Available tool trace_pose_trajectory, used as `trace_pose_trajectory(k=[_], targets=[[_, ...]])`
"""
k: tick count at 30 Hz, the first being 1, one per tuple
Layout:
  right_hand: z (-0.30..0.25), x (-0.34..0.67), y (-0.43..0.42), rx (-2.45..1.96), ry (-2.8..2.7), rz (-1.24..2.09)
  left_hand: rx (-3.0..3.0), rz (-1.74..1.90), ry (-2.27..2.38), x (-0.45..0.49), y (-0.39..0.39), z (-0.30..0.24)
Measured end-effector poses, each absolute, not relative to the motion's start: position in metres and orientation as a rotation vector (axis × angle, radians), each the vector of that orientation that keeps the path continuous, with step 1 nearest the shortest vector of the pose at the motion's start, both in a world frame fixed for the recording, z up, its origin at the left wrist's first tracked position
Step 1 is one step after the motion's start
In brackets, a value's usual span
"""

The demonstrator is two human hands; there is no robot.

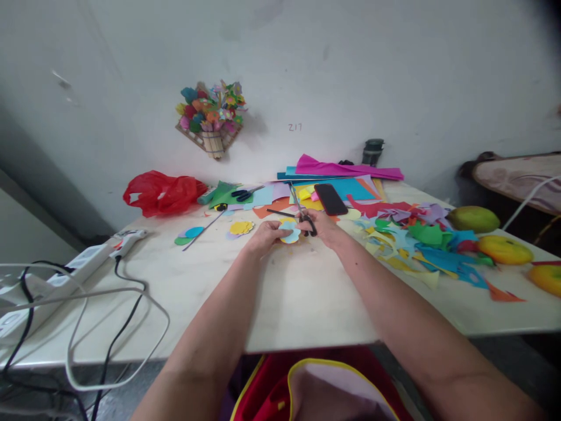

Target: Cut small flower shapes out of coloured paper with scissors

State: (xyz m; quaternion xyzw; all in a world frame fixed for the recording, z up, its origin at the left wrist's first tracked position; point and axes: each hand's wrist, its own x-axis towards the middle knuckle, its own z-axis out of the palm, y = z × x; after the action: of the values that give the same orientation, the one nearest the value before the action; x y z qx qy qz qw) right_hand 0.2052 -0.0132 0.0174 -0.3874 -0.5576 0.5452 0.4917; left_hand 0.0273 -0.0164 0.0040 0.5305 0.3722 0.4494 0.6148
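In the head view, both bare forearms reach forward from the near edge over the white tabletop (302, 310), converging so that the hands nearly meet. The left hand (266, 235) turns inward, its thumb and fingers pinched on the left edge of a light-blue and yellow flower-shaped paper piece (289, 232), which lies between the two hands' fingertips. The right hand (323, 227) bends inward too, its fingers closed around the black handles of slim metal scissors (310, 225), blades pointing away beyond the fingers; its thumb tip is at the paper's right edge. Left of the left fingers sit yellow scalloped paper pieces (241, 228); just beyond the right fingers lies a black rectangular smartphone (331, 200); multicoloured paper scraps (432, 234) spread to their right.
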Motion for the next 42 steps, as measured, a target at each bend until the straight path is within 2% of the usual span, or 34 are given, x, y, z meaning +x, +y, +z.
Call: trace_pose_trajectory(k=[10,32,42], targets=[[0.013,0.204,-0.009,-0.93,-1.372,1.304,1.177,1.003,0.864,0.028,-0.018,0.003],[0.014,0.183,-0.019,-1.042,-1.192,1.205,1.121,1.274,0.934,0.032,-0.011,-0.004],[0.01,0.188,-0.019,-1.082,-1.283,1.284,1.021,1.506,0.977,0.03,-0.008,0.001]])
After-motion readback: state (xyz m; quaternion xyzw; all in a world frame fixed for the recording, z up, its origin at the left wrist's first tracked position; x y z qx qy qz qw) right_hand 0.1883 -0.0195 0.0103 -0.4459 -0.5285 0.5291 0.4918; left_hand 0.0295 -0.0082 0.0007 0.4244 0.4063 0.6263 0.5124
